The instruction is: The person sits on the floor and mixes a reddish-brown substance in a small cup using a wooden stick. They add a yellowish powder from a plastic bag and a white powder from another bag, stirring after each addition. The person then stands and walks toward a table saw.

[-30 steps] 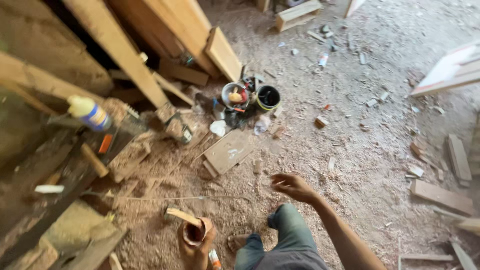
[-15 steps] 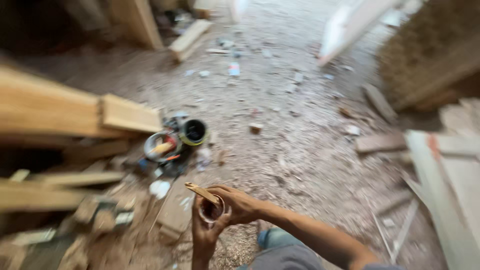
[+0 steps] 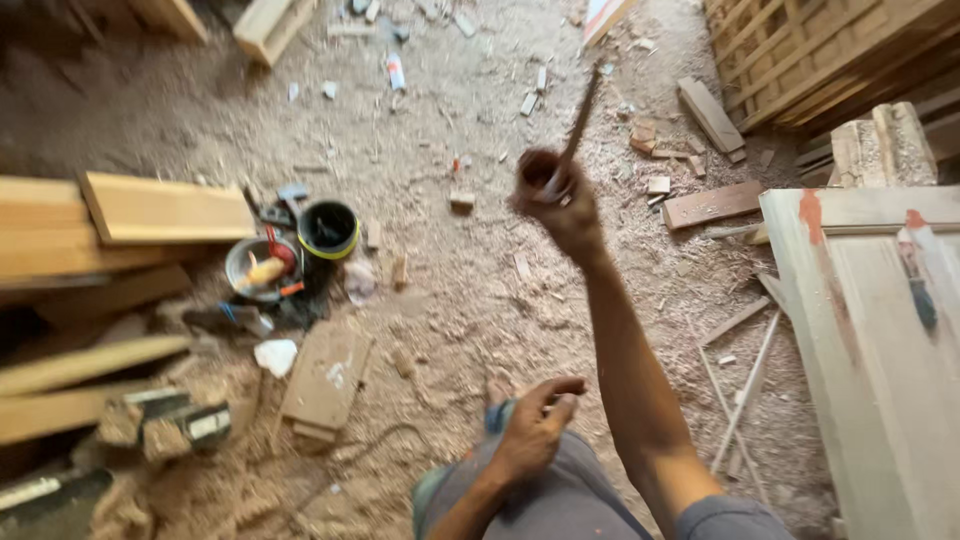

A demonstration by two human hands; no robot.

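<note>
The right hand (image 3: pixel 565 205) is stretched out far from the body, its fingers curled tight around a small dark cup (image 3: pixel 538 168) with a thin stick (image 3: pixel 578 125) standing out of it and slanting up to the right; motion blurs the grip, so the single fingers cannot be told apart. The left hand (image 3: pixel 535 428) lies near, on the knee of the grey trousers (image 3: pixel 560 500), its fingers loosely bent and a little apart, holding nothing. Below the cup the floor is thick with sawdust (image 3: pixel 450 300) and wood scraps. To the left stand a black bucket (image 3: pixel 328 232) with a yellow rim and, just beside it, a grey bowl (image 3: pixel 258 268) of tools, with a flat wooden block (image 3: pixel 325 380) nearer and pale planks (image 3: pixel 120 215) at the left edge. On the right lies a pale wooden panel (image 3: pixel 880 340) with red marks, and a slatted frame (image 3: pixel 830 55) leans at the far right.
</note>
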